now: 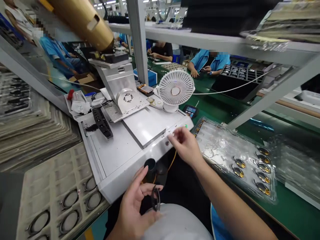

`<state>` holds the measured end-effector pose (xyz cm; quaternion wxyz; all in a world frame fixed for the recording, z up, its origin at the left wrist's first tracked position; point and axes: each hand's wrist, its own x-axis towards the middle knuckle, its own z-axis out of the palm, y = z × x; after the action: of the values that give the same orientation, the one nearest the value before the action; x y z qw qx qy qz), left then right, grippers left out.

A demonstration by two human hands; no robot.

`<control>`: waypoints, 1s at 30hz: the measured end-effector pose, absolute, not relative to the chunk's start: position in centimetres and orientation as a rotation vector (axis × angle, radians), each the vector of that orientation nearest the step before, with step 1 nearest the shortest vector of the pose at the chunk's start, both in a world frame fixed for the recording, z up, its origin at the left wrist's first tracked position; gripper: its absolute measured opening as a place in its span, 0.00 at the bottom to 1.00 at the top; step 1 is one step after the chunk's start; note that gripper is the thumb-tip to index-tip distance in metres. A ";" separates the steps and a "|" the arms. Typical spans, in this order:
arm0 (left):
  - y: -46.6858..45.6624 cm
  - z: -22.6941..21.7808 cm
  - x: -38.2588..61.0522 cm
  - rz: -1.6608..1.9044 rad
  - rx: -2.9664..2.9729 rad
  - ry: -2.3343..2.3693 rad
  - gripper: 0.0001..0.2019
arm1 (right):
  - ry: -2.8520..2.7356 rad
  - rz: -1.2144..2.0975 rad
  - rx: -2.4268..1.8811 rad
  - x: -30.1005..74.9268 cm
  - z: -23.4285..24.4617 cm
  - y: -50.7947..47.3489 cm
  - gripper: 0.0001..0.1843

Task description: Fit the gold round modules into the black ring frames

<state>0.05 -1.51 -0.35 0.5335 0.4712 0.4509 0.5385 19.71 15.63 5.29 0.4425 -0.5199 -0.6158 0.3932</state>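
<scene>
My left hand [135,206] is low in the middle, above my lap, and pinches a small black ring-shaped part [155,198] between thumb and fingers. My right hand [184,144] reaches to the front edge of the white machine base [120,150], fingers curled near its buttons and a small green light [185,126]. The right fingertips are smeared by motion, so I cannot make out anything held in them. A black round hole [150,164] sits in the machine's front face just left of that hand.
A beige tray [52,173] with black rings lies at lower left. A clear blister tray [225,146] with gold-coloured parts [260,166] lies right on the green bench. A small white fan [175,90] stands behind. A gold cylinder [85,20] hangs overhead. Other workers sit beyond.
</scene>
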 end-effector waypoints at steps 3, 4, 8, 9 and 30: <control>-1.2 -0.5 1.2 1.224 1.568 1.211 0.51 | -1.491 1.450 -1.124 19.5 3.9 10.3 0.17; -0.9 -0.5 1.6 1.152 1.704 1.239 0.52 | -1.430 1.577 -1.082 19.4 3.4 9.0 0.20; -0.2 -0.9 2.6 0.904 2.087 1.250 0.56 | -1.157 1.754 -1.052 19.2 2.3 7.3 0.20; -0.1 -0.9 2.7 0.892 2.112 1.215 0.56 | -1.116 1.776 -1.064 19.3 2.2 7.6 0.19; 0.0 -0.9 1.4 1.014 1.894 1.044 0.45 | -1.027 1.865 -1.105 20.1 3.0 8.6 0.22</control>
<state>1.38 -0.04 -0.93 0.3676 0.7374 0.4064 0.3948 20.11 8.64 3.00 0.3630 -0.4293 -0.3990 0.7244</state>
